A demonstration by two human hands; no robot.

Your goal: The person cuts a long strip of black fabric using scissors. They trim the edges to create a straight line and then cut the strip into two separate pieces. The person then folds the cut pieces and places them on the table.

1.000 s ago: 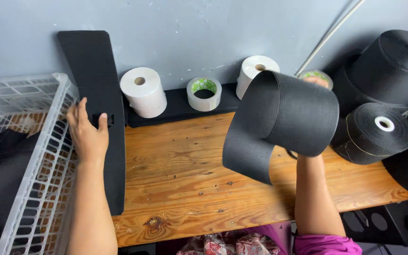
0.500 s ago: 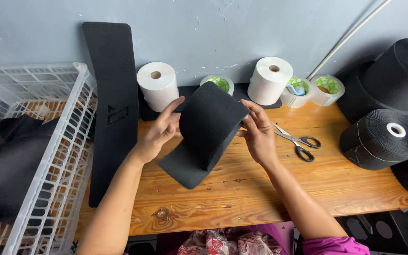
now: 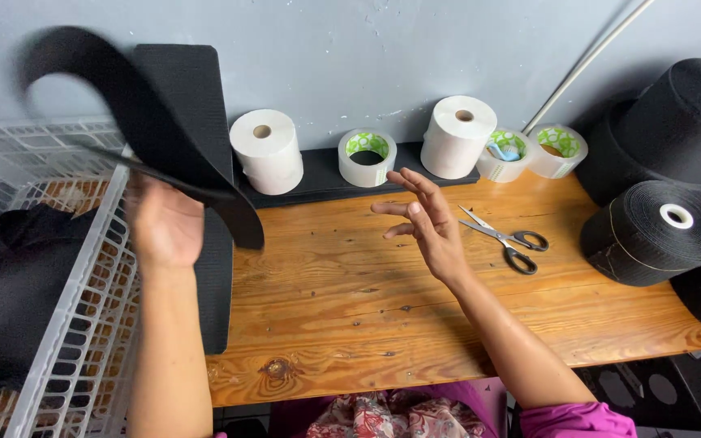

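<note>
Left hand (image 3: 164,223) – we grip the black strap piece (image 3: 135,122), curled above the bench's left edge | right hand (image 3: 427,223) – open, empty | handling – light, floppy; we judge pinching an end safest.

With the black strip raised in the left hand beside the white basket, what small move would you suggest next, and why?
Probably let the black strip drop into the white basket: the left hand holds it at the rim, black pieces already lie inside, and the right hand is open and empty.
</note>
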